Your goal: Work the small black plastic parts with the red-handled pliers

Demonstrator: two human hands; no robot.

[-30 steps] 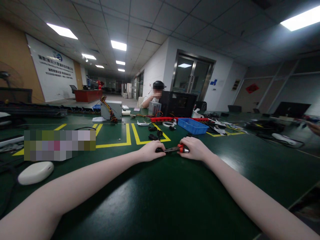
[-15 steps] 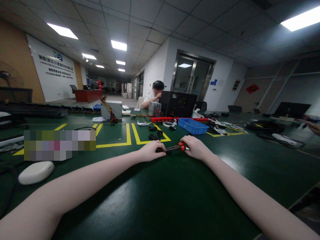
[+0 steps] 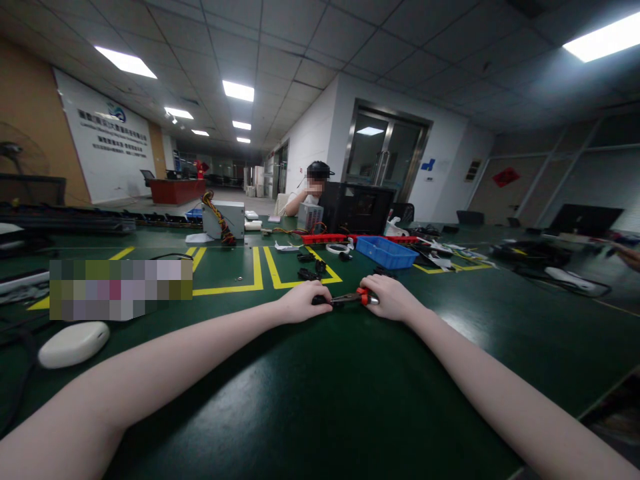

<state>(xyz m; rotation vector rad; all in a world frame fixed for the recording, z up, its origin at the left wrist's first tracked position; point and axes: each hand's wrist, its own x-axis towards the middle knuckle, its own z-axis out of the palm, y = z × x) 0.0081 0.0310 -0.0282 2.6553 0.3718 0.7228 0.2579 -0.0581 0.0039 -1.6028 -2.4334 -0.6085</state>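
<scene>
My right hand [image 3: 389, 296] is closed around the red handles of a pair of needle-nose pliers [image 3: 354, 298], whose jaws point left. In my left hand [image 3: 304, 301] a small black part [image 3: 319, 301] is pinched between thumb and fingers. The jaw tips reach that part; whether they grip it is too small to make out. Both hands are low over the green table [image 3: 320, 387]. Several small black parts [image 3: 310, 274] lie just beyond my left hand, near a yellow taped corner.
A blue tray [image 3: 386, 252] stands beyond my right hand. Behind are a white ring [image 3: 340, 249], a power supply [image 3: 223, 220] with cables and a black computer case [image 3: 356, 208]. A person [image 3: 311, 193] sits across the table. A white rounded device [image 3: 74, 345] lies at left.
The pliers' handles are turned slightly in my right hand, with less red showing. My left hand stays nearly still. The person opposite has shifted an arm.
</scene>
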